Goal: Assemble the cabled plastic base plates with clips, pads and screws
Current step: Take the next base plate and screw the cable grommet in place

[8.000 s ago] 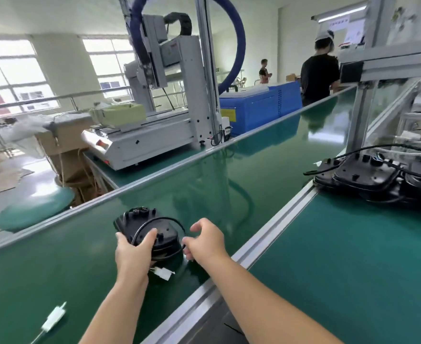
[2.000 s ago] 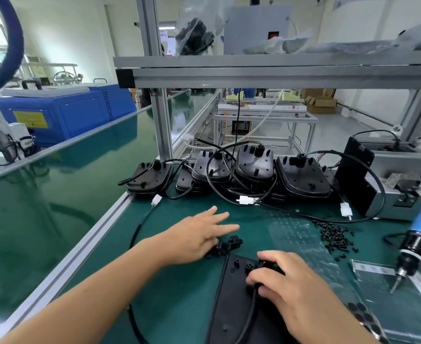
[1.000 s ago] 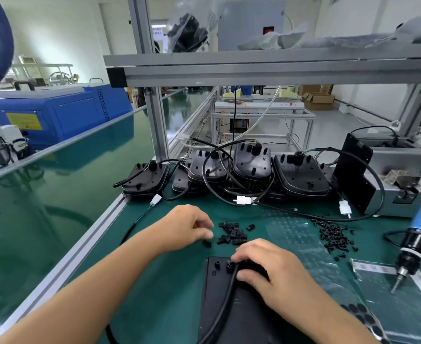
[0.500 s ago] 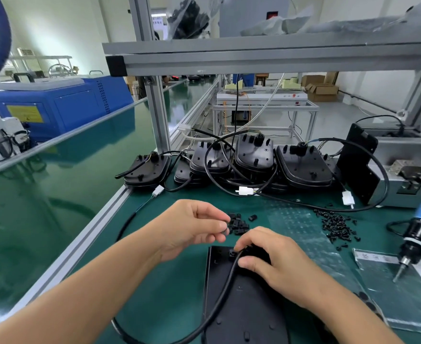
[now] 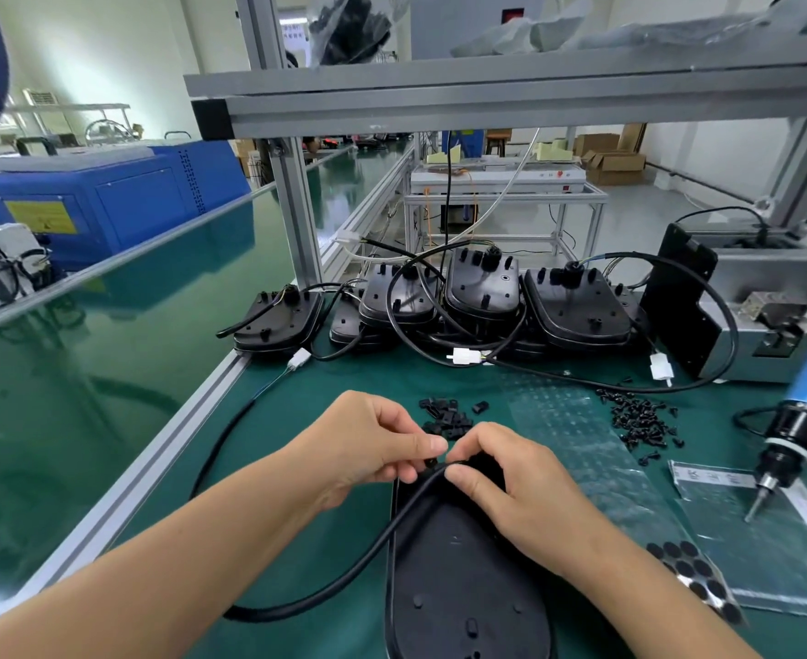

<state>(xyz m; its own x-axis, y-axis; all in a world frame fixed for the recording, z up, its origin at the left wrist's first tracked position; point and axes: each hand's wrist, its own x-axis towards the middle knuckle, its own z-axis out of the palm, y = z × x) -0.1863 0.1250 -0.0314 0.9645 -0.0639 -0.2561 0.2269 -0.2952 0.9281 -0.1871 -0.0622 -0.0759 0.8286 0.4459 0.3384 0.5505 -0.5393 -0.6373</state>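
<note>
Now both hands point(image 5: 444, 461) together over cable point(image 5: 392, 530).

I see a blue machine cabinet point(image 5: 107, 202) far left behind the glossy green conveyor belt point(image 5: 83, 373). Aluminium frame shelf point(image 5: 487, 95) spans overhead with a bagged black bundle point(image 5: 349, 28) on top. Cardboard boxes point(image 5: 613, 159) sit on the floor at back right.

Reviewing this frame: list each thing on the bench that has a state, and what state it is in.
Base plate: flat on the mat, underside up.
Cable: runs over the plate, pressed at its far end.
Left hand: pinching a small black part.
Right hand: holding the cable down.
Clips: loose pile.
Screws: loose, scattered.
Electric screwdriver: unheld, tip down.
Pad sheet: partly used.
</note>
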